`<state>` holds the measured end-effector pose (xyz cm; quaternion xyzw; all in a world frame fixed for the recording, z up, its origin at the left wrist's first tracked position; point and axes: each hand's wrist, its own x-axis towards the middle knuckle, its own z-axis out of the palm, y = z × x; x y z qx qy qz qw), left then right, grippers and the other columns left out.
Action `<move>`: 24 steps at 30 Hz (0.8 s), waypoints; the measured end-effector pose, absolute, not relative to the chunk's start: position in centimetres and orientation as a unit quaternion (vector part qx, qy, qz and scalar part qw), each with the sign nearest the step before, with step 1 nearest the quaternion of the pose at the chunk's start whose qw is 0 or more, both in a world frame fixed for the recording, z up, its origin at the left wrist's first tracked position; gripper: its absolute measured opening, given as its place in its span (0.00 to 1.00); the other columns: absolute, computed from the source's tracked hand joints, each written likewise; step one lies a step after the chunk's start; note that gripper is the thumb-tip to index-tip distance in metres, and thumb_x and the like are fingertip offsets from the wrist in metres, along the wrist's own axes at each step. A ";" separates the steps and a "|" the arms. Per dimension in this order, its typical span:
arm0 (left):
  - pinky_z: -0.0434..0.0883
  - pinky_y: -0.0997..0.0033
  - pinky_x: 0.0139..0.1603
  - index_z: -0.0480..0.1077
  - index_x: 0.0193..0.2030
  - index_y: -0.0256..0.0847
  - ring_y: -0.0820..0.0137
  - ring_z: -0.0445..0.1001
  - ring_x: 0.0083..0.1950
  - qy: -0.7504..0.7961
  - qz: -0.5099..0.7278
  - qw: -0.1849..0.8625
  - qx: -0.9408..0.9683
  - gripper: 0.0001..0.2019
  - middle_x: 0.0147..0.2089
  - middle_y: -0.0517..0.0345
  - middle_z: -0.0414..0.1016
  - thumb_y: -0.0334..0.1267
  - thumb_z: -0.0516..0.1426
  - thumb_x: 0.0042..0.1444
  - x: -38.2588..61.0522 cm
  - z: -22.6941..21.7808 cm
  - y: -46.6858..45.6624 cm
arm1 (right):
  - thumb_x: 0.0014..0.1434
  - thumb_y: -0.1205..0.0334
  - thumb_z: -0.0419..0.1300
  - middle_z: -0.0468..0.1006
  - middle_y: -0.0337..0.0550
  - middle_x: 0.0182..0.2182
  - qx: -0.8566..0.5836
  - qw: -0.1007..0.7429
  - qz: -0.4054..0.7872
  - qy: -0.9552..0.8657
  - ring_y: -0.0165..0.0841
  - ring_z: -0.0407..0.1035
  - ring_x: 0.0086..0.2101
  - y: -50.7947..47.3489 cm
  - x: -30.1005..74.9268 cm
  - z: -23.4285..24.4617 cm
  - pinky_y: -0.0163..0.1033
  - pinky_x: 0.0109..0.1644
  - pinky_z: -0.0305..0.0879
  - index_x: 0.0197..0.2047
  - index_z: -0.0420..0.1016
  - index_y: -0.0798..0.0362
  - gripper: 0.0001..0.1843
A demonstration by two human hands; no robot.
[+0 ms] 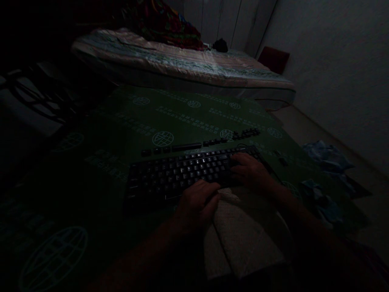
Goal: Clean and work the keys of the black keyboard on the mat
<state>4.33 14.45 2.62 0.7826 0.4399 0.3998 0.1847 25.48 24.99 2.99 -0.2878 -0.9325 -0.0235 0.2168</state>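
A black computer keyboard (197, 166) lies at a slant on a green sheet with white globe prints. My left hand (199, 200) is at its near edge, fingers curled over the rim and thumb on the near side. My right hand (251, 170) rests on the right end of the keys, its fingers stretched out and slightly apart; whether a small piece lies under the fingertips is too dark to tell. Behind the keyboard, loose keycaps (214, 142) stand in a row with a long space bar (187, 147). More loose keycaps (247, 133) form a cluster at the row's right end.
A folded pale cloth (243, 239) lies below my hands. Crumpled bluish cloths (326, 202) are at the right, and a few dark small pieces (281, 158) lie right of the keyboard. A mattress (182, 65) stands beyond the green sheet (106, 121). The room is very dim.
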 end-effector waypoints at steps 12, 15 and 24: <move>0.69 0.70 0.38 0.70 0.44 0.38 0.69 0.71 0.37 0.438 0.382 0.195 0.790 0.08 0.35 0.56 0.75 0.32 0.51 0.61 4.2 2.8 14.4 | 0.54 0.69 0.62 0.74 0.52 0.44 -0.272 0.226 -0.033 -0.935 0.43 0.66 0.48 24.9 25.5 3.0 0.51 0.50 0.68 0.33 0.77 0.54 0.03; 0.69 0.70 0.37 0.70 0.43 0.38 0.69 0.71 0.36 0.436 0.393 0.188 0.787 0.08 0.35 0.56 0.75 0.32 0.51 0.61 4.2 2.7 14.5 | 0.56 0.69 0.60 0.74 0.53 0.44 -0.258 0.233 -0.040 -0.937 0.43 0.67 0.47 24.7 25.3 2.9 0.49 0.49 0.69 0.34 0.77 0.55 0.04; 0.69 0.70 0.37 0.70 0.44 0.39 0.69 0.71 0.36 0.440 0.389 0.197 0.785 0.08 0.36 0.57 0.75 0.33 0.51 0.61 4.3 2.7 14.4 | 0.58 0.70 0.57 0.74 0.51 0.43 -0.274 0.230 -0.059 -0.932 0.42 0.66 0.48 24.0 24.8 2.6 0.49 0.50 0.68 0.33 0.77 0.53 0.07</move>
